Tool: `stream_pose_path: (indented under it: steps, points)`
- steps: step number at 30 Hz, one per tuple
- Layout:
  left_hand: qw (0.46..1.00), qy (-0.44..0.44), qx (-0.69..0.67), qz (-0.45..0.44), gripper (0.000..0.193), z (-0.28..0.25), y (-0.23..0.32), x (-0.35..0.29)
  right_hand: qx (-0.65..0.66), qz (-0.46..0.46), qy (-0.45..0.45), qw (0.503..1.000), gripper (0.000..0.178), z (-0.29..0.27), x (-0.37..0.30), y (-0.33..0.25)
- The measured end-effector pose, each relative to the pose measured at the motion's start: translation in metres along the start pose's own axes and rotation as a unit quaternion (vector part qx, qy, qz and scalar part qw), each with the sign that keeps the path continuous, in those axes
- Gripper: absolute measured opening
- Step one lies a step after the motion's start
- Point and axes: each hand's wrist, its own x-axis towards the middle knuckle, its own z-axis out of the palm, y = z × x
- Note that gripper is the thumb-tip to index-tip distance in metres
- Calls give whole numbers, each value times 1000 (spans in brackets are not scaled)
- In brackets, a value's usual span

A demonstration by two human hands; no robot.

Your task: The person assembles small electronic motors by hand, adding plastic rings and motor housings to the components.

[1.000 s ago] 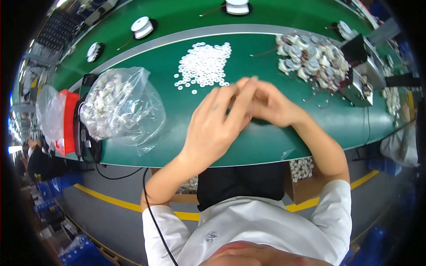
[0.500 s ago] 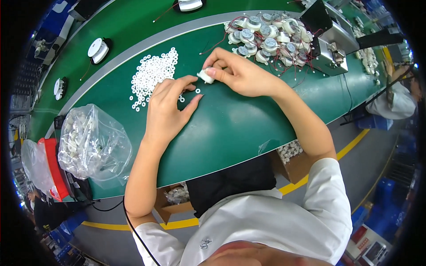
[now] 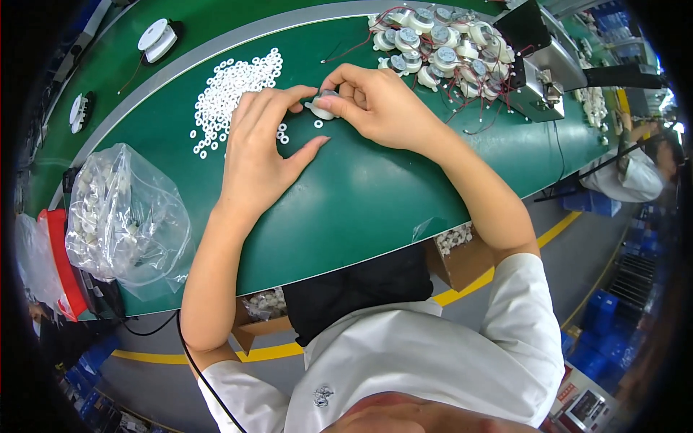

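My right hand (image 3: 379, 108) pinches a small motor with a white plastic housing (image 3: 322, 110) between thumb and fingers, tilted just above the table. Its grey round face shows partly beneath the fingers. My left hand (image 3: 258, 148) is open, its thumb spread away from its fingers. The left index fingertip reaches the motor's left edge; whether it touches, I cannot tell. One loose white ring washer (image 3: 318, 124) lies on the green table below the motor. Many more white washers (image 3: 227, 90) form a flat pile beyond my left hand, which covers part of it.
Motors with red wires (image 3: 444, 54) are heaped at the far right, beside a metal device with a black lever (image 3: 538, 83). On the left sits a clear plastic bag of pale parts (image 3: 123, 216). Cardboard boxes (image 3: 462, 260) stand below the table edge. White spools (image 3: 157, 40) lie beyond the grey rail.
The view has shifted slightly. The motor in my right hand has turned, exposing more of its grey face, and has come closer to the loose washer. My left hand stays open beside it.
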Motion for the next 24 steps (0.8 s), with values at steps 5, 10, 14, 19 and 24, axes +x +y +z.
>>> stream_pose_path:
  steps: [5, 10, 14, 19, 24]
  points:
    - [1000, 12, -6, 20, 61, 5, -4, -3, -29, -22, 37, 999, 26, 7, 2, -2]
    - [1000, 15, -16, 9, 64, 8, -2, -3, -46, -23, 57, 997, 31, 6, 1, -1]
    - [1000, 13, -17, -6, 69, 10, -4, -4, -42, -11, 67, 997, 35, 7, 2, -1]
    - [999, 20, -38, -14, 75, 18, -6, -5, -141, -5, 113, 984, 44, 5, 3, 0]
    - [991, 27, -102, -82, 73, 29, -5, -3, -109, 19, 99, 989, 37, 2, 2, -3]
